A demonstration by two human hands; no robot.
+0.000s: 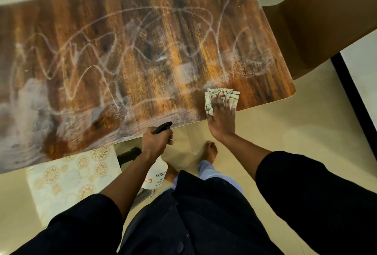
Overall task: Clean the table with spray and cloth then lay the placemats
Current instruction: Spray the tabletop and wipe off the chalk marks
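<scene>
The wooden table (142,51) shows white wipe streaks across most of its top and spray droplets near its right end. My right hand (221,118) presses a folded pale cloth (232,94) flat on the table's near right corner, fingers straight. My left hand (156,141) grips the neck of a white spray bottle (156,174) with a black trigger head, held just off the table's near edge above the floor. A cream placemat (67,179) with gold floral circles lies below the table's near edge at the left.
A brown chair (318,22) stands at the table's right end. The floor is pale tile (285,124) with a black border strip at the right. My bare foot (211,150) stands near the table's edge.
</scene>
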